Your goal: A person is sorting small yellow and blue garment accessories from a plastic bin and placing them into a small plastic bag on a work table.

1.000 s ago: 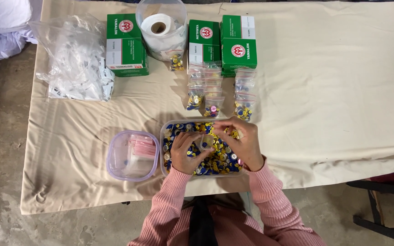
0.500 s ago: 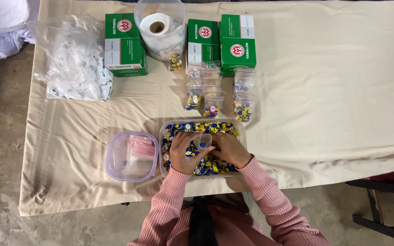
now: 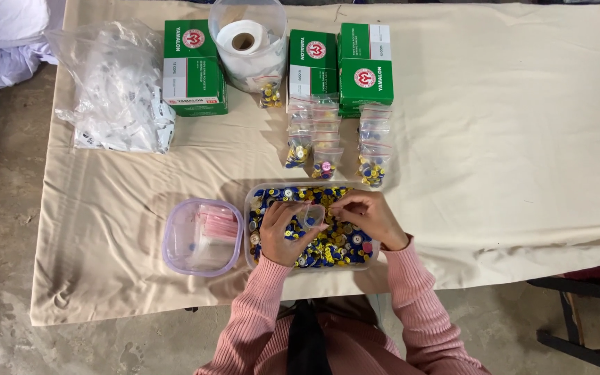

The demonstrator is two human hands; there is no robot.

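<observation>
while both hands hover over the clear tray of buttons (image 3: 276,196), full of blue, yellow and gold pieces near the table's front edge, the left hand (image 3: 282,232) pinches a small clear bag (image 3: 311,216) between thumb and fingers, and the right hand (image 3: 369,215) has its fingertips drawn together at the bag's mouth, though whether they grip a button i cannot tell. just left of the tray sits a round clear tub (image 3: 178,251) with pink strips inside, and beyond it lie 3 rows of filled little bags (image 3: 326,149), green boxes (image 3: 364,73), a tape roll in a clear pot (image 3: 243,36) and a heap of empty bags (image 3: 116,90) on the cream cloth (image 3: 508,153).
</observation>
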